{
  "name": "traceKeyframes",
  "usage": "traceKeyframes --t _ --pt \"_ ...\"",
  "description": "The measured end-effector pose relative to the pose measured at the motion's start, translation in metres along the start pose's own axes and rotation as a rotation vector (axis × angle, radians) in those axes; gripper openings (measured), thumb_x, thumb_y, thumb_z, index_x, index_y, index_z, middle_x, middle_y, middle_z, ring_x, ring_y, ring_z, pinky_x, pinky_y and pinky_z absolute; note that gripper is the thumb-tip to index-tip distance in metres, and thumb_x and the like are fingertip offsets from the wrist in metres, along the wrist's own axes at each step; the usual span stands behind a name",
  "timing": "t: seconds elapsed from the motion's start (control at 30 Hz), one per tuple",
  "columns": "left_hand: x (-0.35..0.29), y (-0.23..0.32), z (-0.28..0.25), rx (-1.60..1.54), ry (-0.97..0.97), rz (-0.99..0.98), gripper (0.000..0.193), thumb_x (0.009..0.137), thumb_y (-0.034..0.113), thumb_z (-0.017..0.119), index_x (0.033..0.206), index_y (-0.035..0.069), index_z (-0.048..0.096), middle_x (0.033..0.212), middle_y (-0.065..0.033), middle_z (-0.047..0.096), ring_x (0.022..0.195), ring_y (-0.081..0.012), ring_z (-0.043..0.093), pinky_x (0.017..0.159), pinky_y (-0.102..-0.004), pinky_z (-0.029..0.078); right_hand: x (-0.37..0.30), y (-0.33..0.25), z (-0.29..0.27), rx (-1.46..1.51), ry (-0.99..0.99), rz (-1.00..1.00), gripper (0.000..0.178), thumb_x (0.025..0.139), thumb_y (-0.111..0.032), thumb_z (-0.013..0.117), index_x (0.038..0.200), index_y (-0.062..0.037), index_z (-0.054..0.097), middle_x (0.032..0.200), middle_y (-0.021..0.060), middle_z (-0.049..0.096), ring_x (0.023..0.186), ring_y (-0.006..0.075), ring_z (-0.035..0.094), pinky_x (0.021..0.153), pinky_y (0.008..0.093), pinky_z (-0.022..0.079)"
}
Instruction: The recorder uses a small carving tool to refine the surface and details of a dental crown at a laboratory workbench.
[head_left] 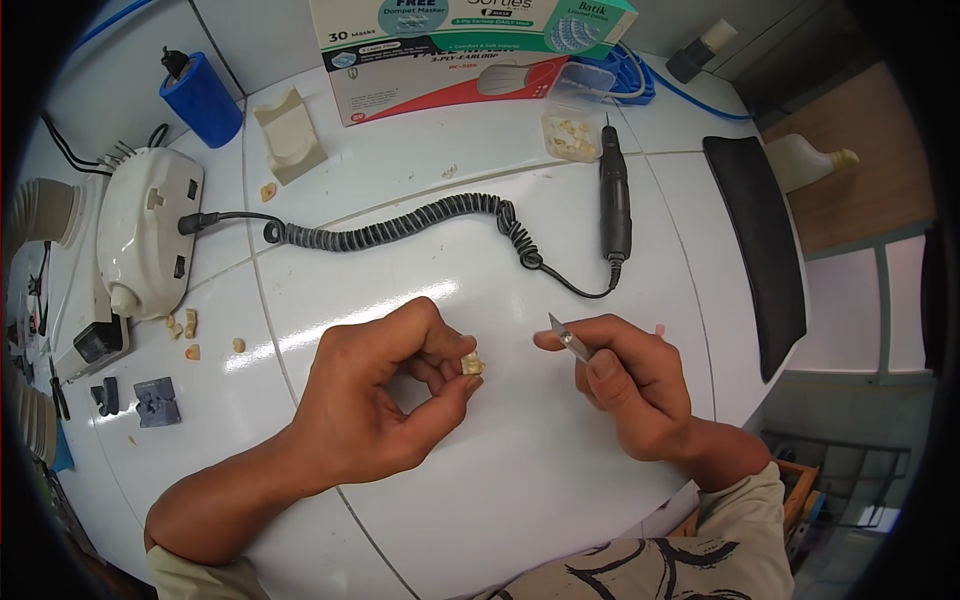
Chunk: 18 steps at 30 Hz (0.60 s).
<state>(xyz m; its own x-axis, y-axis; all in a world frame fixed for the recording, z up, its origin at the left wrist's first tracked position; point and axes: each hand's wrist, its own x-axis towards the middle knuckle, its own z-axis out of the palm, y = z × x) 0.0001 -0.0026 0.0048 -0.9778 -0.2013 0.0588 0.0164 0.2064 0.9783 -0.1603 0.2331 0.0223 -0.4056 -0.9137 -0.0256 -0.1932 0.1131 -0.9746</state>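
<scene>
My left hand (385, 395) pinches a small cream tooth-shaped model (472, 364) between thumb and fingertips, just above the white table (520, 480). To its right, my right hand (625, 375) grips a thin metal blade tool (567, 337), its tip pointing up and left toward the model. A small gap separates the blade tip from the model.
A dark handpiece (614, 195) lies at the back right, joined by a coiled cable (400, 228) to a white control unit (148, 230) at the left. Loose cream pieces (187, 327) lie by it. A clear box of pieces (572, 135), cardboard boxes (450, 55), a blue cylinder (203, 100).
</scene>
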Motion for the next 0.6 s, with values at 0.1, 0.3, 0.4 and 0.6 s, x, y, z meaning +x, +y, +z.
traceKeyframes --t 0.1,0.3,0.4,0.6 --pt "-0.0004 0.0017 0.0003 0.012 -0.004 0.012 0.019 0.09 -0.006 0.08 0.104 -0.004 0.067 0.094 -0.0096 0.078 0.083 -0.0111 0.072 0.076 -0.0258 0.057 -0.0002 -0.005 0.0028 0.563 -0.213 0.253 0.053 0.123 -0.027 0.04 0.166 0.0029 0.041 0.073 -0.0059 0.044 0.059 0.0067 0.034 0.055 0.0266 0.03" --pt "0.0008 -0.002 0.0023 0.008 -0.002 0.032 0.02 0.09 -0.008 0.08 0.105 -0.004 0.067 0.094 -0.0096 0.078 0.085 -0.0117 0.075 0.076 -0.0258 0.061 0.0013 -0.0071 0.007 0.768 -0.332 0.402 0.059 0.123 -0.03 0.039 0.172 0.001 0.03 0.076 -0.0035 0.04 0.063 0.0081 0.031 0.055 0.0273 0.028" --pt "-0.0007 -0.0035 0.0058 0.094 0.014 0.056 0.02 0.091 -0.007 0.081 0.106 -0.004 0.068 0.093 -0.0096 0.078 0.082 -0.0125 0.076 0.073 -0.0263 0.062 0.0007 -0.0063 0.0057 0.798 -0.359 0.407 0.059 0.123 -0.031 0.039 0.172 0.0011 0.031 0.076 -0.0036 0.04 0.063 0.0081 0.032 0.055 0.0273 0.028" --pt "-0.0013 -0.0021 0.0076 0.206 0.037 0.125 0.019 0.09 -0.004 0.084 0.102 -0.003 0.07 0.089 -0.0098 0.077 0.076 -0.0133 0.076 0.065 -0.0265 0.062 0.0014 -0.0058 0.0052 0.774 -0.355 0.408 0.058 0.123 -0.03 0.039 0.171 0.0027 0.032 0.076 -0.0039 0.041 0.063 0.0083 0.033 0.056 0.0277 0.029"
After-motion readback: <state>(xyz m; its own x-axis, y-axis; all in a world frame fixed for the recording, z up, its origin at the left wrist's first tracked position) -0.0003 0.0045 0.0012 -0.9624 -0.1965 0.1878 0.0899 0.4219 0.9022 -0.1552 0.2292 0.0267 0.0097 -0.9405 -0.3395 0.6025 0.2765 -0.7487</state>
